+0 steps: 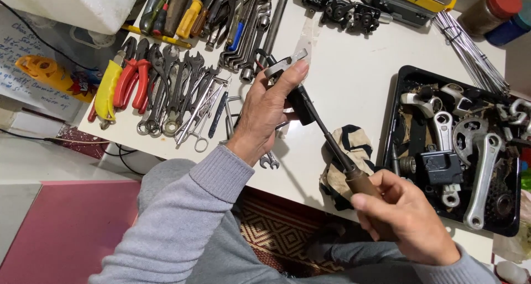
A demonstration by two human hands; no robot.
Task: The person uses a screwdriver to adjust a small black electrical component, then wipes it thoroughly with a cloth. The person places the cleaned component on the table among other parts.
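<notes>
1. Grey knit sleeves sit closest to me, and out of them come both my hands, raised above the white bench [343, 84].
2. Right hand [406, 215]: its fingers [369, 202] are curled tight around the brown wooden handle of a long dark-shafted screwdriver [332, 145], which slants up and to the left.
3. Left hand [265, 109]: its fingers [296, 73] pinch a small grey-and-black metal bicycle part [287, 68], thumb on one side, the rest wrapped behind. The part is held in the air, above the bench's middle, just below the row of spanners.
4. The screwdriver's tip reaches the black body of that part; I cannot tell whether it is seated in a screw head, since my fingers hide the joint.
5. How far along, as I judge it: the part is in one piece in my grip and no loose screw shows near it, so the work on it looks to be at an early or middle point rather than finished.
6. Below the shaft lies a crumpled black-and-cream striped rag [345, 162], apart from both hands.
7. At my right stands a black plastic tray [398, 123] of silver crank arms, sprockets and other bicycle pieces, untouched by me.
8. At my left lie red-handled pliers [133, 79] and the spread of steel spanners [188, 96], none in hand.
</notes>
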